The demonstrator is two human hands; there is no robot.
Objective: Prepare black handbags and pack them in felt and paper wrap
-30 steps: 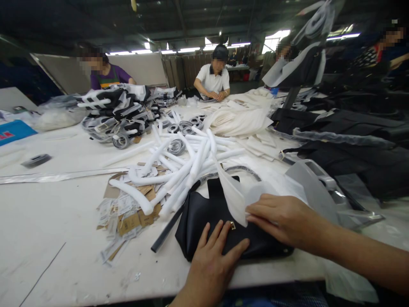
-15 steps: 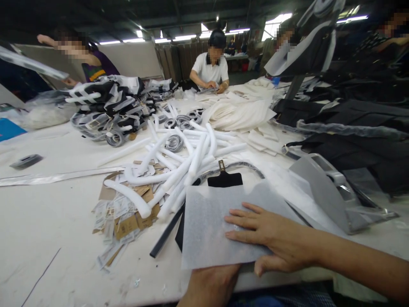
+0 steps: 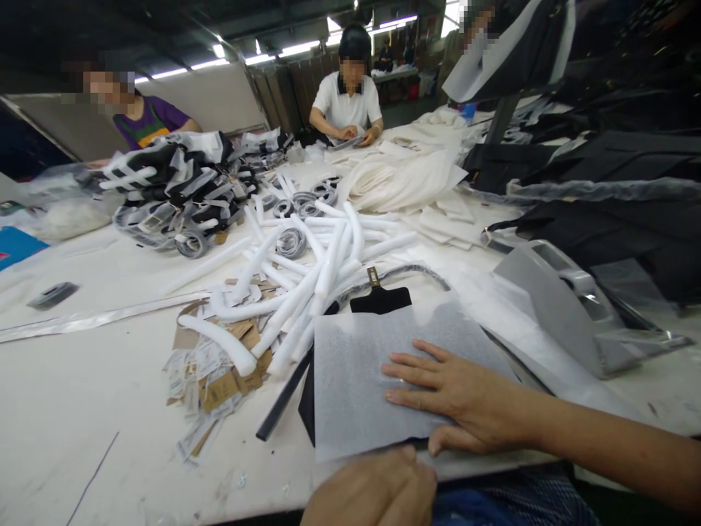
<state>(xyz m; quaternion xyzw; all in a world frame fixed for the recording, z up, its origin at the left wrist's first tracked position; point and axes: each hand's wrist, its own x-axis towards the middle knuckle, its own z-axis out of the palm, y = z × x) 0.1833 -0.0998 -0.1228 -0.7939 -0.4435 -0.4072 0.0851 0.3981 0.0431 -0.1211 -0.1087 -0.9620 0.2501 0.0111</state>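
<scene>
A black bag (image 3: 380, 299) lies at the near edge of the white table (image 3: 98, 380), almost wholly covered by a thin white foam sheet (image 3: 355, 365). My right hand (image 3: 452, 391) rests flat on the sheet, fingers stretched out and pointing left. My left hand (image 3: 377, 489) is at the table's front edge just below the sheet, fingers curled under; what they hold, if anything, is hidden. A black strap (image 3: 282, 398) sticks out from under the bag to the left.
White foam tubes (image 3: 312, 277) and cardboard tags (image 3: 219, 380) lie heaped left of the bag. A grey tape dispenser (image 3: 564, 299) stands to the right, black bags (image 3: 613, 234) beyond it. Wrapped straps (image 3: 175, 190) are piled far left. Other people work across the table.
The white sheet, first lifted off the bag, has been laid flat over it. My right hand went from pinching the sheet to lying flat on it; my left hand slid off the bag to the table's edge.
</scene>
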